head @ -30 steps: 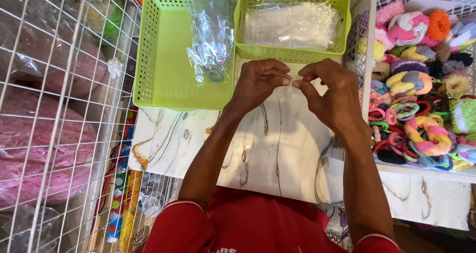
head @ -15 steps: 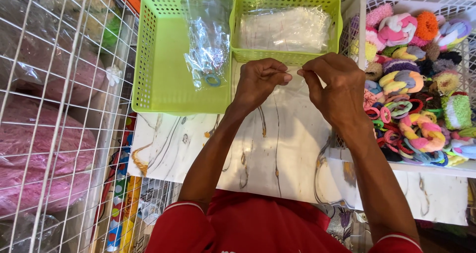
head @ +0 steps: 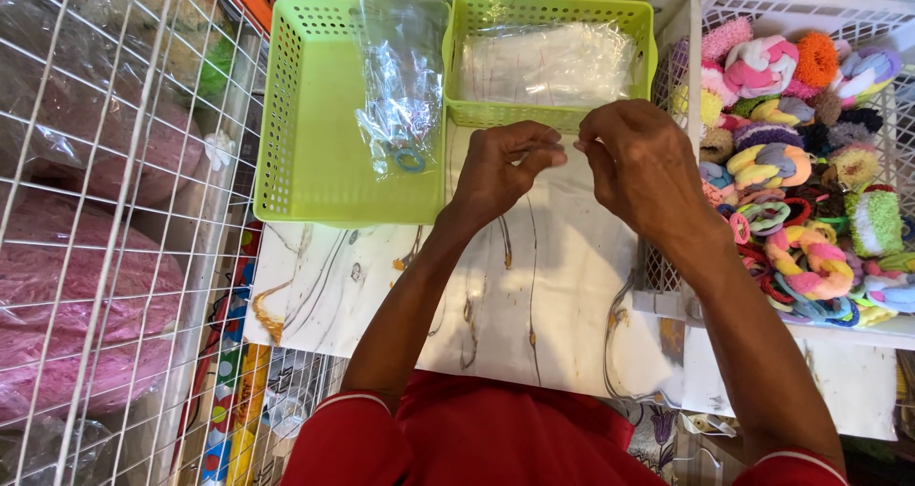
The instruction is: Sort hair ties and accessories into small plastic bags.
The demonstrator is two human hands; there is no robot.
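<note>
My left hand [head: 500,172] and my right hand [head: 639,162] meet fingertip to fingertip over the white marbled tabletop [head: 534,295]. Both pinch a small thin item [head: 564,146], too small to make out. Just beyond the hands stands a lime green basket [head: 548,114] holding flat clear plastic bags [head: 543,62]. To its left lies a larger lime green basket [head: 305,162], and in it a clear bag with small hair ties [head: 400,95].
A white wire basket [head: 701,29] at the right is heaped with several colourful scrunchies [head: 801,162]. A white wire rack [head: 95,210] at the left holds pink goods wrapped in plastic [head: 57,295]. My red sleeves show at the bottom.
My hands stay pinched together in nearly the same spot. The view has shifted a little, so the baskets sit slightly lower in the picture.
</note>
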